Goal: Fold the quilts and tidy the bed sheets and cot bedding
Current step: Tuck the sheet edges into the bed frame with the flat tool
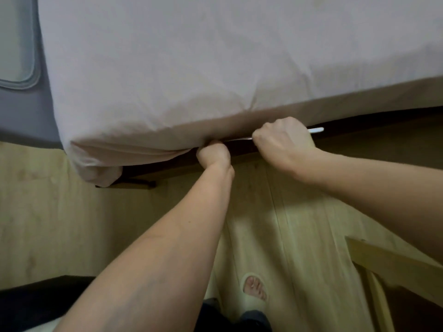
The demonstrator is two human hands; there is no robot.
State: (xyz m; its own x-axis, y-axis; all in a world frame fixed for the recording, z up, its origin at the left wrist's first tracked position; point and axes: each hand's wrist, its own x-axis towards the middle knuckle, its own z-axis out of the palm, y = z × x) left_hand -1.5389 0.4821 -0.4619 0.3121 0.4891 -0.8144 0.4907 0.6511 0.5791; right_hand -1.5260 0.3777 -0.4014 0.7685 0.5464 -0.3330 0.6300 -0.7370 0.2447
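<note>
There was one bed point(239, 56) under one pale sheet point(167, 109), two hands (left point(213, 155), right point(285, 140)), and one slippered foot point(254, 289).

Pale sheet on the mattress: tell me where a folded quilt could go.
The pale sheet lies bare from its left edge by the grey padded panel across to the right. The light wooden floor left of the arms is also free. It is crowded at the near edge, where the left hand and right hand grip under the mattress.

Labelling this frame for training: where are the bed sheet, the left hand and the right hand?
bed sheet point(215, 56): head view, flat top surface.
left hand point(212, 154): head view, back of fist.
right hand point(284, 137): head view, back of hand.
</note>
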